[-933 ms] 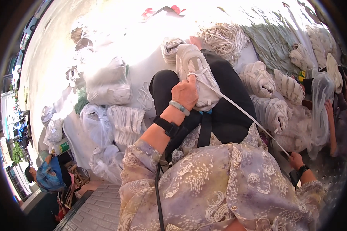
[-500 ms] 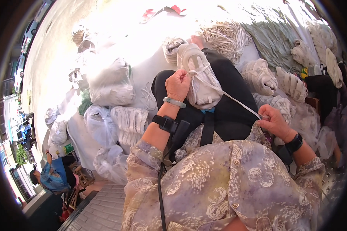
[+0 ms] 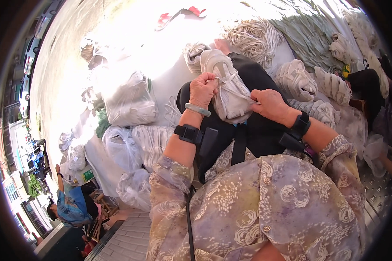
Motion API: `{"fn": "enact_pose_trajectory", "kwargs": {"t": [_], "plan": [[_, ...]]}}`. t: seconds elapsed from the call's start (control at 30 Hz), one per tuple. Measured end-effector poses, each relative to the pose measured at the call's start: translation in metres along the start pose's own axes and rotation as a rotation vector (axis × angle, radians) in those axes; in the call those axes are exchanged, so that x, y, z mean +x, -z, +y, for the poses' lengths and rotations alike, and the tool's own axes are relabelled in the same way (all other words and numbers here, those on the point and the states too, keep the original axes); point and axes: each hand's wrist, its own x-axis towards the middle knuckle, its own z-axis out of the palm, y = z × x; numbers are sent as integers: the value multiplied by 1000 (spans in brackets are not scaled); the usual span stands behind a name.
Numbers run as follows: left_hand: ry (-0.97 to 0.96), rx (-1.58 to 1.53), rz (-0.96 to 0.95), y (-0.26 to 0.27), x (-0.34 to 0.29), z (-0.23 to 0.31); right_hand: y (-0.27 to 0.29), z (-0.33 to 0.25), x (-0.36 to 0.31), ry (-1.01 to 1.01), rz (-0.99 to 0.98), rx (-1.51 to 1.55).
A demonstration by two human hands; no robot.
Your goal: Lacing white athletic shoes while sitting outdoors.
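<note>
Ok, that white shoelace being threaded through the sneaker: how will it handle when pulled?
The shoelace looks thin and floppy, likely sagging once slack. The pale sneaker on the lap probably shifts when tugged, so the left hand steadies it while the right hand pulls.

I have a pale sneaker on my lap, just above the middle of the frame, resting on my black trousers. My left hand grips its left side, thumb and fingers pinching the white lace near the top. My right hand presses on its right side, pinching the lace too. More pale sneakers lie at upper right, beside a heap of white laces. Tied plastic bags fill the left middle. A person in a blue shirt sits at lower left.
</note>
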Motion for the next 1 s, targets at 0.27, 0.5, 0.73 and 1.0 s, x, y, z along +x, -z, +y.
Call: {"fn": "enact_pose_trajectory", "kwargs": {"t": [0.27, 0.5, 0.73, 1.0], "plan": [[78, -124, -291, 10, 10, 8, 5, 9, 2, -93, -33, 239], [112, -63, -236, 2, 13, 9, 12, -4, -3, 245, 105, 24], [-16, -95, -67, -10, 2, 11, 47, -22, -37, 682, -228, -407], [-255, 189, -35, -13, 6, -10, 50, -29, -55, 770, -122, -511]]}}
